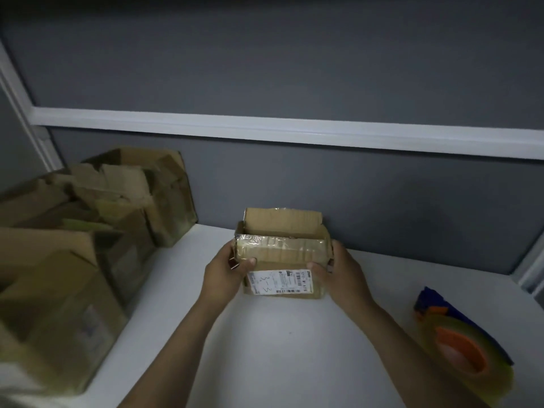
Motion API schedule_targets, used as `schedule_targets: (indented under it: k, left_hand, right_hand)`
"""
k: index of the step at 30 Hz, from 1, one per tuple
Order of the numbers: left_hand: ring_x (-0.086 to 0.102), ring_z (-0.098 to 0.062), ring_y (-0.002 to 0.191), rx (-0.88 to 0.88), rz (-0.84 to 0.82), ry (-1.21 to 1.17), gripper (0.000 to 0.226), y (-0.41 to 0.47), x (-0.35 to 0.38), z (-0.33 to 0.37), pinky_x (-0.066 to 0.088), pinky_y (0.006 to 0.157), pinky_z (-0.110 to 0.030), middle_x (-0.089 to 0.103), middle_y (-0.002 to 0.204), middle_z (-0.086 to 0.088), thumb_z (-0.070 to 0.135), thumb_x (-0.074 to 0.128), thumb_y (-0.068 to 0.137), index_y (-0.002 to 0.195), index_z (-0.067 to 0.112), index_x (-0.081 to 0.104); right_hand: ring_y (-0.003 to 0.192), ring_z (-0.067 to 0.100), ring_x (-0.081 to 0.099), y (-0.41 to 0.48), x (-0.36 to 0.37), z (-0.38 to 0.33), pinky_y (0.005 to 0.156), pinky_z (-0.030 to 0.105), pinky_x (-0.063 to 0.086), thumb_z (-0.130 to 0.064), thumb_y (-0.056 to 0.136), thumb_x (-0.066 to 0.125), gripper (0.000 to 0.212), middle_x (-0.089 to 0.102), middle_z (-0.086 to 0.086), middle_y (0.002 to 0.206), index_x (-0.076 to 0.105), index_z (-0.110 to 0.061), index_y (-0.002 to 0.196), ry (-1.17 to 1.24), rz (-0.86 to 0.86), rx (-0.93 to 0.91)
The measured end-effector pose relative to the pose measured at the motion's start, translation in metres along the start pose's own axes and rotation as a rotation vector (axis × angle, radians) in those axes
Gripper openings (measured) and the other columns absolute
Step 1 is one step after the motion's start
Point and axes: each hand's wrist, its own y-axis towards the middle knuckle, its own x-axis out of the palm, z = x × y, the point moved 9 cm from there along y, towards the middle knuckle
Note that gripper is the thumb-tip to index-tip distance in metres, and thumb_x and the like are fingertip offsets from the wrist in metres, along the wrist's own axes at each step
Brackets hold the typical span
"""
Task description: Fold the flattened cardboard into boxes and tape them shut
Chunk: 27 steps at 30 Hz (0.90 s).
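A small brown cardboard box [282, 254] stands on the white table [265, 348] near the grey wall. Its far flap stands up and its near flap, with old shiny tape on it, is folded down toward me. A white shipping label is stuck on its front face. My left hand [225, 275] grips the box's left side, thumb pressed on the near flap. My right hand [338, 275] grips the right side, thumb on the front as well. A tape dispenser [462, 346] with a clear roll on an orange core lies at the right.
Several larger cardboard boxes [73, 245] with loose flaps crowd the left of the table, up to its near left edge. The grey wall with a white rail runs just behind the small box.
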Motion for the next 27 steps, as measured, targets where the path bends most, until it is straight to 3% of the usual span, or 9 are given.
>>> schedule_targets:
  k: [2,5,8,10,13,17,20,23,27]
  left_hand:
    - [0.066,0.004,0.089,-0.022,0.012,-0.021,0.055,0.018,-0.027,-0.012,0.05,0.068,-0.009,0.071,0.102,0.013,0.056,0.074,0.071,0.114,0.024,0.063]
    - [0.068,-0.012,0.094,-0.045,-0.014,-0.006,0.073,0.054,-0.066,-0.031,0.059,0.078,-0.034,0.072,0.103,0.005,0.062,0.078,0.057,0.112,0.018,0.061]
    - [0.069,-0.014,0.093,-0.07,-0.057,0.077,0.053,0.095,-0.094,-0.053,0.059,0.08,-0.041,0.072,0.1,0.004,0.043,0.081,0.066,0.109,0.018,0.062]
    - [0.066,-0.014,0.089,-0.077,-0.037,0.076,0.031,0.115,-0.107,-0.062,0.057,0.076,-0.034,0.069,0.095,0.004,0.018,0.079,0.077,0.101,0.016,0.06]
    - [0.058,-0.009,0.081,-0.081,0.028,0.124,0.023,0.136,-0.118,-0.071,0.043,0.063,-0.015,0.057,0.083,0.012,0.009,0.067,0.086,0.094,0.023,0.051]
    - [0.057,-0.014,0.09,-0.118,0.131,0.088,0.018,0.155,-0.129,-0.091,0.043,0.079,-0.026,0.061,0.098,0.003,0.013,0.063,0.088,0.097,0.025,0.053]
    - [0.057,-0.015,0.092,-0.114,0.21,0.088,0.023,0.165,-0.141,-0.1,0.04,0.082,-0.023,0.063,0.102,0.001,0.013,0.063,0.087,0.109,0.015,0.06]
    - [0.062,-0.027,0.101,-0.162,0.226,0.099,0.037,0.171,-0.15,-0.116,0.049,0.09,-0.036,0.067,0.11,-0.007,0.003,0.065,0.078,0.114,0.012,0.059]
    - [0.053,-0.031,0.117,-0.171,0.226,0.22,0.049,0.177,-0.151,-0.123,0.042,0.102,-0.04,0.058,0.125,-0.013,0.005,0.07,0.079,0.125,0.007,0.055]
  right_hand:
    - [0.091,0.014,0.064,0.016,0.025,-0.017,0.067,0.024,0.052,-0.026,0.088,0.065,0.035,0.062,-0.004,0.108,0.048,-0.02,0.118,-0.076,0.0,0.003]
    - [0.084,0.011,0.062,0.043,0.065,-0.042,0.057,0.019,0.045,-0.025,0.086,0.066,0.036,0.062,-0.004,0.104,0.048,-0.018,0.116,-0.112,-0.005,0.01]
    - [0.073,0.002,0.055,0.07,0.105,-0.06,0.051,0.015,0.039,-0.023,0.087,0.066,0.029,0.058,-0.004,0.095,0.046,-0.016,0.107,-0.11,-0.017,0.055]
    - [0.071,0.004,0.055,0.086,0.128,-0.068,0.048,0.014,0.038,-0.025,0.088,0.066,0.027,0.056,-0.005,0.09,0.045,-0.015,0.103,-0.127,-0.005,0.082]
    - [0.082,0.013,0.059,0.105,0.159,-0.071,0.054,0.017,0.044,-0.029,0.088,0.066,0.032,0.055,-0.004,0.096,0.044,-0.013,0.105,-0.148,0.002,0.111]
    - [0.084,0.011,0.05,0.118,0.187,-0.082,0.053,0.009,0.034,-0.015,0.092,0.061,0.026,0.051,-0.003,0.098,0.043,-0.012,0.109,-0.196,-0.029,0.083]
    - [0.091,0.013,0.051,0.129,0.2,-0.091,0.069,0.016,0.037,-0.01,0.091,0.062,0.033,0.052,0.001,0.105,0.045,-0.005,0.119,-0.219,-0.02,0.051]
    - [0.1,0.018,0.058,0.139,0.214,-0.095,0.077,0.024,0.045,-0.009,0.09,0.06,0.036,0.058,0.004,0.111,0.046,-0.007,0.123,-0.175,-0.011,0.065]
    - [0.101,0.023,0.061,0.143,0.221,-0.098,0.087,0.038,0.052,-0.009,0.088,0.061,0.04,0.062,0.008,0.111,0.046,-0.01,0.126,-0.144,0.033,0.048]
